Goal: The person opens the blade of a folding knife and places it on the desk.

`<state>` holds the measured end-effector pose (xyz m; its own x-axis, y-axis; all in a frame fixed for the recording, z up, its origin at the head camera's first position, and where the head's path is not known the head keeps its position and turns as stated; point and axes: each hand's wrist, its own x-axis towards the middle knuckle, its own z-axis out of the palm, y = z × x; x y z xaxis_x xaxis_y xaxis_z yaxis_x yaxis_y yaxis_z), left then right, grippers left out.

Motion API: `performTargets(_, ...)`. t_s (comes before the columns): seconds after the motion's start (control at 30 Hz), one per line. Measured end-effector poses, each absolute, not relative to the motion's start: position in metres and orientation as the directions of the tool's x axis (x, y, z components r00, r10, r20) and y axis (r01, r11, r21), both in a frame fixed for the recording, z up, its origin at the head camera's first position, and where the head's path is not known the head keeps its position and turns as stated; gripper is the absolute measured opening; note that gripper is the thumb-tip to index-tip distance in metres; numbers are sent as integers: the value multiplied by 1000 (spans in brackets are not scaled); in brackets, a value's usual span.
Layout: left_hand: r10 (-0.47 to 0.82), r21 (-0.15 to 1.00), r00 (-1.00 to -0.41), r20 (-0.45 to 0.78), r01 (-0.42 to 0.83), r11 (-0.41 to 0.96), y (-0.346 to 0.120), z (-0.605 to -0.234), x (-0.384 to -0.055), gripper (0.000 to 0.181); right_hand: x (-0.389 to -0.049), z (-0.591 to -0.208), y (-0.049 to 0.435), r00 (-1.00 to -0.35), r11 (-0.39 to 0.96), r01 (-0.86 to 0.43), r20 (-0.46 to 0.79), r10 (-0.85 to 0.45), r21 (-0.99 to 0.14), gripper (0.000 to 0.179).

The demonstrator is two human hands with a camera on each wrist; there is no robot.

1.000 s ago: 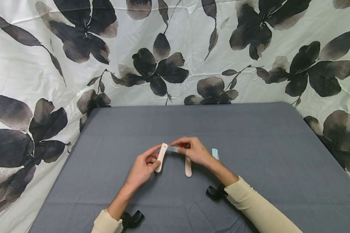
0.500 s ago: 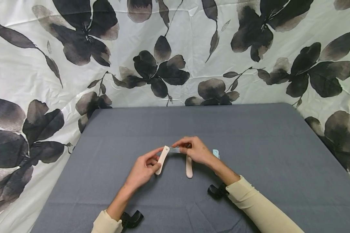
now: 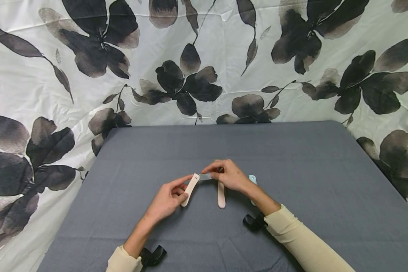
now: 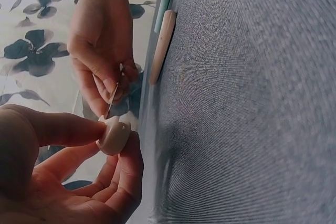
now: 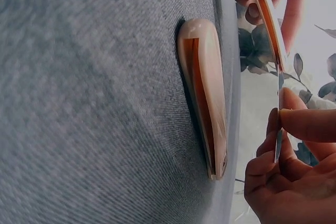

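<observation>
Between my two hands, close over the table, is a pale pink folding razor (image 3: 191,189), its metal blade (image 3: 205,176) swung out from the handle. My left hand (image 3: 167,199) holds the handle between thumb and fingers. My right hand (image 3: 230,176) pinches the blade between thumb and fingertips, which cover its far part. The right wrist view shows the blade (image 5: 280,83) leaving the slotted handle (image 5: 269,15). Below my right hand lies a second pink handle (image 3: 221,197), whose long slot (image 5: 198,85) faces the right wrist camera.
A light blue handle (image 3: 252,179) lies beyond the second pink one, partly behind my right forearm. Grey cloth covers the table (image 3: 292,158). Behind it hangs a white floral sheet (image 3: 238,83). Black wrist mounts (image 3: 153,256) sit at both cuffs.
Both hands and the razor sit slightly lower and to the right in the head view, which has itself shifted a little. The grips look the same.
</observation>
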<state>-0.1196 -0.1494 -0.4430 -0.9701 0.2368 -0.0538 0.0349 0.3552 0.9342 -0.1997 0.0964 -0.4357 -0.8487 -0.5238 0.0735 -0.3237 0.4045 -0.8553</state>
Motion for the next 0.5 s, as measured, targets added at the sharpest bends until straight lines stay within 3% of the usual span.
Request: performTargets(0.5, 261, 909, -962, -78, 38, 415, -150, -443, -117, 58, -204, -437, 96, -828, 408, -342, 67, -556, -847, 24)
